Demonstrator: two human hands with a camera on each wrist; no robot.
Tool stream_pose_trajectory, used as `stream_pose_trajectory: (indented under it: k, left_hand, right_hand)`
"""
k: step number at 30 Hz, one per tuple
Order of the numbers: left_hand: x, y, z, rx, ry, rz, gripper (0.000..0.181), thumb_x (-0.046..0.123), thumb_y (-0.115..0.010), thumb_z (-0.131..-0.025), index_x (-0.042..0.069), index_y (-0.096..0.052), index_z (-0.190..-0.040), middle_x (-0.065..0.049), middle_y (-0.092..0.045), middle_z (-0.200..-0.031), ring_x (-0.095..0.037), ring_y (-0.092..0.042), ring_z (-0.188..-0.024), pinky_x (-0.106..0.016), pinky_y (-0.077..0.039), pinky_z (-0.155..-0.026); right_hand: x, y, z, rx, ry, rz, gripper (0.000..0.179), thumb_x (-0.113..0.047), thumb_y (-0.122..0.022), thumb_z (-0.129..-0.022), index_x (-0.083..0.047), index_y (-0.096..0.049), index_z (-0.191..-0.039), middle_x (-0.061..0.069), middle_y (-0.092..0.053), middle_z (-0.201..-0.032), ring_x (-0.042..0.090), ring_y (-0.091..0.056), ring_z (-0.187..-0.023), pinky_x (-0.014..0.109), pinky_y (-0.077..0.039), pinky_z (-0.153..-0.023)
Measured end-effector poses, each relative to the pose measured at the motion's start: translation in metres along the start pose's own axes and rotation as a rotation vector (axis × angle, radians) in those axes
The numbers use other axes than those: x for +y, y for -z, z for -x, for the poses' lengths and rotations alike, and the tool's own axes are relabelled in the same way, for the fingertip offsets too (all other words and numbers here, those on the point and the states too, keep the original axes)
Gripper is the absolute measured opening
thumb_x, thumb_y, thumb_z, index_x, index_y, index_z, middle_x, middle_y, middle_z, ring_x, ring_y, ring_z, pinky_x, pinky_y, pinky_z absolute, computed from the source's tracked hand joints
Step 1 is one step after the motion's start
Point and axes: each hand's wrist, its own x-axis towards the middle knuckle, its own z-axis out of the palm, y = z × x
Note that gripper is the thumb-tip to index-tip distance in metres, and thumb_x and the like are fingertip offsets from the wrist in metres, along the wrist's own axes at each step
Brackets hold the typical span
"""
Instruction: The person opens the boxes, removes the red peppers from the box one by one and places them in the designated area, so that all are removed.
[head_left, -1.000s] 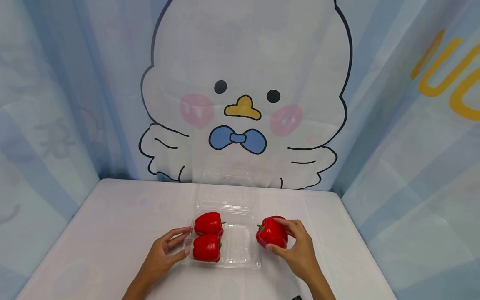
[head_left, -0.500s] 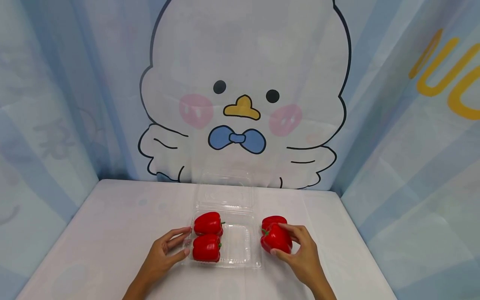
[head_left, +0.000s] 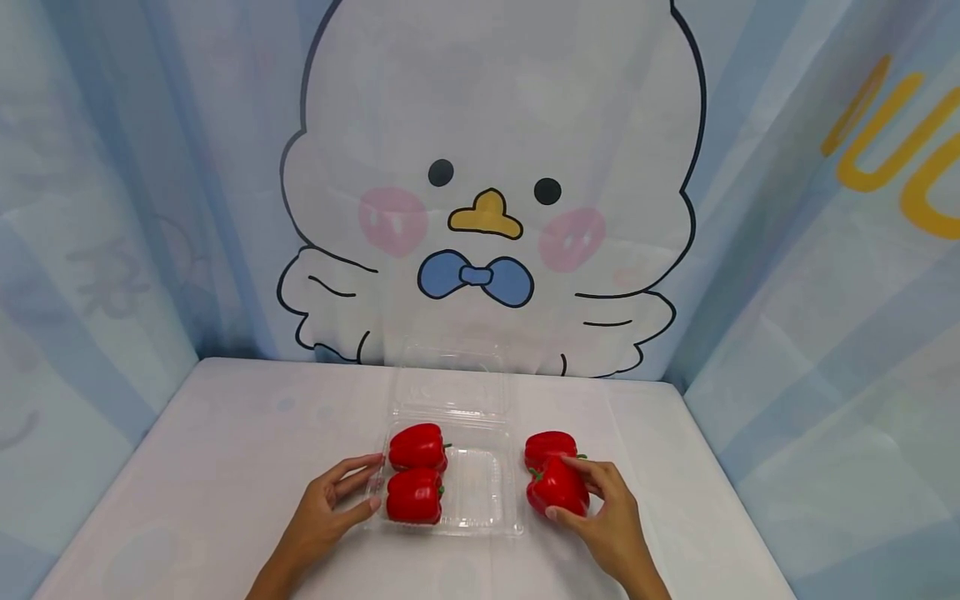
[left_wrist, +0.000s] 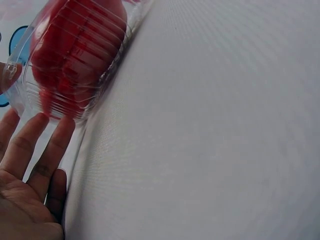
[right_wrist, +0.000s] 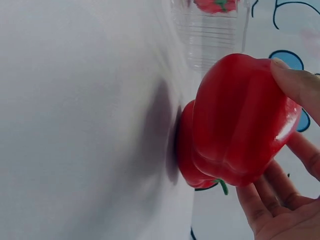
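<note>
Two red bell peppers, a back one [head_left: 416,447] and a front one [head_left: 414,497], lie in the left half of a clear plastic clamshell container [head_left: 480,492]. My left hand [head_left: 328,502] touches the container's left side, thumb at the rim and nearly straight fingers [left_wrist: 55,142] against the ribbed wall. To the right of the container my right hand [head_left: 606,517] grips a third red bell pepper [right_wrist: 240,120] between thumb and fingers. Just behind that one, another red bell pepper [head_left: 550,447] lies on the table, partly hidden by it.
The container's transparent lid [head_left: 450,392] stands folded back toward the rear curtain. A white cloth covers the table [head_left: 247,442]. Printed curtains [head_left: 480,108] enclose the back and both sides.
My right hand has moved the gripped bell pepper slightly right and toward me, uncovering the one behind it. The left hand and container stay put.
</note>
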Motion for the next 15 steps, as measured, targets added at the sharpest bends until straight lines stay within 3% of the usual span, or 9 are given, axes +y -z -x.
stream_pose_trajectory:
  k: [15]
  left_hand:
    - [0.0034, -0.0012, 0.0011, 0.003, -0.008, -0.01, 0.063, 0.025, -0.086, -0.091, 0.014, -0.059, -0.147, -0.006, -0.063, -0.153, -0.03, -0.059, -0.144, -0.034, -0.055, -0.111]
  right_hand:
    - [0.0098, -0.0077, 0.0032, -0.055, -0.063, 0.009, 0.071, -0.023, -0.1, -0.074, -0.022, -0.069, -0.137, 0.006, -0.063, -0.126, 0.028, -0.066, -0.121, 0.052, -0.06, -0.105]
